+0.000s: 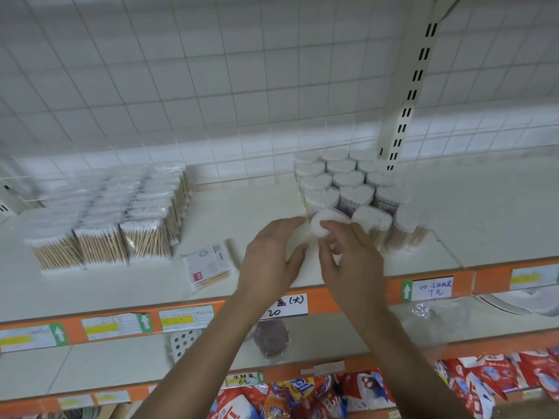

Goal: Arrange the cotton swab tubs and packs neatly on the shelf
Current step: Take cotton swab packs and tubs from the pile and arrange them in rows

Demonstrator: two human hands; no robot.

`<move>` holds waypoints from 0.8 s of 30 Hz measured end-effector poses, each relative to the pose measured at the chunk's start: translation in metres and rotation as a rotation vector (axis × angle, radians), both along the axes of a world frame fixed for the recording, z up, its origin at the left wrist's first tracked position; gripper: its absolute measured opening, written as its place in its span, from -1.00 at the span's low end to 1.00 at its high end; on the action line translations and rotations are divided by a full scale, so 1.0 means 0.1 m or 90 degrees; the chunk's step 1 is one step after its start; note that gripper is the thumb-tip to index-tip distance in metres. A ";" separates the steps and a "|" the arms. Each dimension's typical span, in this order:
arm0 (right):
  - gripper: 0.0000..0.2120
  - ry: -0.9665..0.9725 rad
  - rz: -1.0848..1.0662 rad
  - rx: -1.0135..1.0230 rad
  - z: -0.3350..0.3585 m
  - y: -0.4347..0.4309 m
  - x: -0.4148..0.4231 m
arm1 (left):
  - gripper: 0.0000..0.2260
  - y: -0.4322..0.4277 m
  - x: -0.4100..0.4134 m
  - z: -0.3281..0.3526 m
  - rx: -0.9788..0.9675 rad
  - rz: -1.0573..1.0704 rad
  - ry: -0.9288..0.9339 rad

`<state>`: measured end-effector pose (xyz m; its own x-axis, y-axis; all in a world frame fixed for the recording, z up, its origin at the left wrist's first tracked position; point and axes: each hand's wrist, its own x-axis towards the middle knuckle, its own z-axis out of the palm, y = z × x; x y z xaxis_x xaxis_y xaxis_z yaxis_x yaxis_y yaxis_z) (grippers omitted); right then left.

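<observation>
Head view, downward onto near shelf (211,213)

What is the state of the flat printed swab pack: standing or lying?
Lying flat: the flat printed swab pack rests face-up, askew, near the shelf's front edge.

Glossy clear plastic is wrapping the swab packs (99,237) of pale wooden sticks; the shelf (242,207) is showing matt, smooth cream; paper price labels (432,288) are fronting it.

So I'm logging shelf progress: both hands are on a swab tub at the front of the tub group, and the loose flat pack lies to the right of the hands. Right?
Not quite. The head view shows the left hand and right hand on the swab tub at the front of the tub group, but the loose flat pack lies to the left of the hands.
</observation>
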<state>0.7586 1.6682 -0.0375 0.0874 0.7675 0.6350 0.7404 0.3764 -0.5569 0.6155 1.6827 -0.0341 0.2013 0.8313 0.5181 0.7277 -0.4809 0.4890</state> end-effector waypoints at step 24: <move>-0.52 0.012 0.273 -0.180 0.07 0.03 -1.50 | -0.79 -0.22 -1.42 0.17 0.056 0.177 0.041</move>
<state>0.6089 1.6711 -0.0303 -0.2641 0.8783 0.3985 0.5411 0.4770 -0.6926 0.4734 1.6611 -0.0172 0.0071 0.8114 0.5845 0.8658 -0.2974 0.4024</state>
